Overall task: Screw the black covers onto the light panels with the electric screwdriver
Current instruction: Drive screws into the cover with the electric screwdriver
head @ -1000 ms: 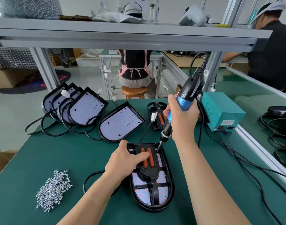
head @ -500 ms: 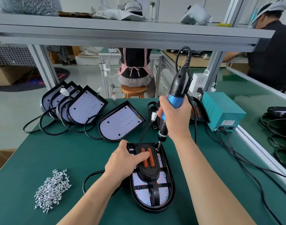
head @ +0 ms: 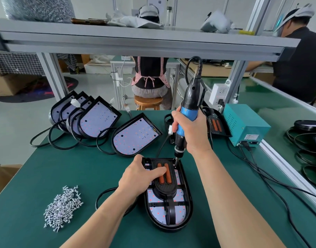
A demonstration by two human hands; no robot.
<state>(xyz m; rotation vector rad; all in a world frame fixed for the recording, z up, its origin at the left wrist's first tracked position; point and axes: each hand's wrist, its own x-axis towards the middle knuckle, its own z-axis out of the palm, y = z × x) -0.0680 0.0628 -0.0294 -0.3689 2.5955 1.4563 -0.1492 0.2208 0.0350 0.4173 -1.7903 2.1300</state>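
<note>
My left hand [head: 141, 174] lies palm down on the black cover [head: 167, 190], fingers laid nearly flat across its two orange bars, pressing it still. My right hand [head: 191, 129] is wrapped fully round the blue grip of the electric screwdriver [head: 193, 93].

From the left: a heap of silver screws [head: 63, 208] sits on the green worktop [head: 82, 167]. Beyond it, bare panels [head: 98, 119] lean in a row with their cables looped. In the middle, close to me, is the light panel [head: 187, 212] I am working on, with the cover on top. At far right stands a teal power box [head: 243, 122].

A second ago the screwdriver leaned well over to the right. Now it stands almost upright, with its bit down on the cover's far right corner. I judge this corner's screw is being driven or about to be. The screw itself is too small to see.

The panel's long axis runs away from me, with the straight end far and the rounded end near. The cover follows it, wide end far and narrow stem toward me. The screwdriver's long axis is near vertical, bit down, cord end up and tipped slightly right.
</note>
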